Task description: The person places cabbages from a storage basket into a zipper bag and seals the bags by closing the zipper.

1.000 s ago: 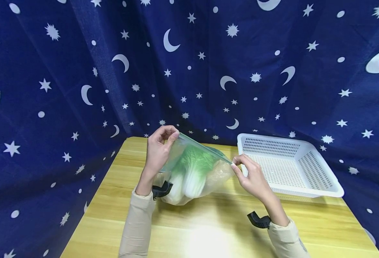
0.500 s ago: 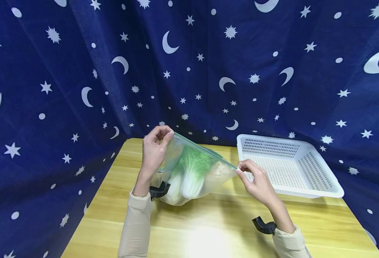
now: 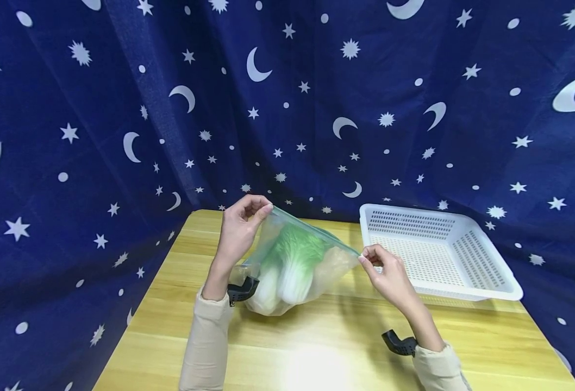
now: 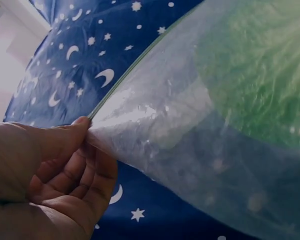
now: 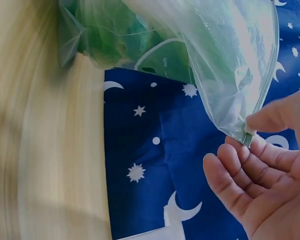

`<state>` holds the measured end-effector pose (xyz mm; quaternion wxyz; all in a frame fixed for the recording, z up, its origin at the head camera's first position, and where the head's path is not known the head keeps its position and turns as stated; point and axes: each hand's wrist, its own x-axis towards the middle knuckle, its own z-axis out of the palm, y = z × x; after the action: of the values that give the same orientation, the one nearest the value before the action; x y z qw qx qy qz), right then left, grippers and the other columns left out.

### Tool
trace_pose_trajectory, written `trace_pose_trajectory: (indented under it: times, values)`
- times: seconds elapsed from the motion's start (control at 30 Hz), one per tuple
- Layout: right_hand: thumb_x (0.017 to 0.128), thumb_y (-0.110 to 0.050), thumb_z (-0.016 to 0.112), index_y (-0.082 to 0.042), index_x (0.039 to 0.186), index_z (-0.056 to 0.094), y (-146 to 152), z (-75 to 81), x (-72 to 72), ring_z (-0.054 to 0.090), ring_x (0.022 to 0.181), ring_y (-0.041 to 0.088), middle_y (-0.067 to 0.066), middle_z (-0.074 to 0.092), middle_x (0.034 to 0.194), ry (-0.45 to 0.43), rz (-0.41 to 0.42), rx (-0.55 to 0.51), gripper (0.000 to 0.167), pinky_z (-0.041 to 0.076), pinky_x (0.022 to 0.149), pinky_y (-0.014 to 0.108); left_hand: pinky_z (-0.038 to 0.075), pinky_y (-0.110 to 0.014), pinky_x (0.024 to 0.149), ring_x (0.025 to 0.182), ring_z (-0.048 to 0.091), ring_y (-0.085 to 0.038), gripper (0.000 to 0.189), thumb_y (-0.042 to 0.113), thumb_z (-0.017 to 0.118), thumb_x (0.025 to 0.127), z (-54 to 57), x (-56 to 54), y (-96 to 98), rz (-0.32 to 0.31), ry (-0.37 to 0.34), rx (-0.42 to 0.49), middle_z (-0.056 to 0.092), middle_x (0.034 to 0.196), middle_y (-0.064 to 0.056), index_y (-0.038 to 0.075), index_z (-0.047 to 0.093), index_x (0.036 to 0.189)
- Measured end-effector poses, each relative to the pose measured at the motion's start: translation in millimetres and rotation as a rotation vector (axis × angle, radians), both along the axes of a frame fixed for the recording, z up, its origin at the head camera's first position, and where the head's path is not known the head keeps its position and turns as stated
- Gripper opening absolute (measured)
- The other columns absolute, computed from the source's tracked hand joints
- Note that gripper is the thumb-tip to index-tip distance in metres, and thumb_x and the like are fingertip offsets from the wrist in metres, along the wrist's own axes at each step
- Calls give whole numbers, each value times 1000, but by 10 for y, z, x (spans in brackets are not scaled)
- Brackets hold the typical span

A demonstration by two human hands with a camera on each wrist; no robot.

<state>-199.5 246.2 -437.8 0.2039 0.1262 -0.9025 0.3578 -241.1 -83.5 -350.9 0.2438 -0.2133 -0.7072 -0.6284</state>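
Note:
A clear zip bag [image 3: 333, 266] with a green strip along its mouth stands tilted on the wooden table [image 3: 268, 358]. Through its film show Chinese cabbages [image 3: 294, 271], white at the stalks and green at the leaves. My left hand [image 3: 238, 231] pinches the upper left corner of the mouth between thumb and forefinger. At the lower right corner, my right hand [image 3: 387, 277] pinches the end of the green strip. The mouth is drawn straight between both hands, its edges lying together. In the right wrist view the strip's end [image 5: 247, 139] pokes out below the thumb.
A white perforated plastic basket [image 3: 444, 288] stands at the back right of the table, just beyond my right hand. Behind the table hangs a dark blue curtain [image 3: 307, 108] with moons and stars. Black wrist mounts [image 3: 400, 343] sit at both cuffs.
My right hand has moved a little right and down, stretching the bag's mouth. My left hand went left, then came back right and slightly lower. Both keep their pinch.

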Motion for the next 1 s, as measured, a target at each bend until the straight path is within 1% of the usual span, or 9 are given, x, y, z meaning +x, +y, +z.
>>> trace_pose_trajectory:
  times: [0.2,0.3,0.4,0.57,0.63,0.7,0.8,0.9,1.0]
  values:
    - [89,-13,66,-14,90,60,-6,-77,-5,58,67,6,-3,62,76,-124,0,2,6,50,61,19,46,-23,64,71,57,-15,14,26,70,89,-52,-40,42,13,-25,-75,65,80,-3,13,69,93]
    - [88,-12,66,-13,93,63,-15,-121,-16,57,67,6,-4,62,77,-164,40,38,6,50,60,20,48,-24,67,74,60,-17,16,31,69,89,-45,-21,47,-29,-56,-145,67,83,0,16,69,96]
    - [89,-12,67,-12,95,66,-27,-156,-33,57,68,5,-6,63,77,-185,66,93,7,50,61,20,50,-25,67,75,62,-18,17,31,70,88,-30,33,31,-160,-132,-251,69,84,2,17,70,99]
    - [89,-15,68,-10,95,70,-47,-166,-92,58,68,6,-4,67,77,-158,48,130,8,49,59,21,52,-25,64,72,62,-12,8,25,73,86,-11,213,59,-453,-266,-543,67,80,7,19,69,90]
    - [88,-15,69,-9,94,71,-59,-159,-137,60,69,9,-1,67,80,-141,29,130,9,50,59,22,53,-23,64,71,61,-8,8,22,74,86,-3,299,140,-539,-275,-655,66,78,8,19,66,84]
    - [88,-16,70,-11,93,72,-74,-149,-195,60,70,11,1,65,81,-129,3,137,8,49,60,24,52,-20,63,68,59,-4,11,22,74,85,-1,378,260,-582,-250,-752,64,76,11,20,64,80]
    - [88,-17,70,-12,93,73,-92,-137,-300,56,61,11,4,63,76,-146,-22,128,8,46,54,25,50,-16,61,64,55,1,15,20,75,84,-24,471,464,-592,-196,-844,61,72,13,19,62,77]
    - [92,-18,66,-9,94,72,-104,-111,-408,56,53,12,6,65,69,-178,-21,83,11,45,49,24,46,-12,57,62,52,4,17,19,75,84,-74,508,653,-535,-153,-882,59,70,13,18,60,76]
    - [95,-16,61,-2,98,68,-115,-84,-491,63,53,17,11,69,72,-228,9,10,16,51,48,25,45,-11,55,60,51,4,17,17,74,85,-135,496,800,-456,-147,-857,59,68,12,17,60,76]
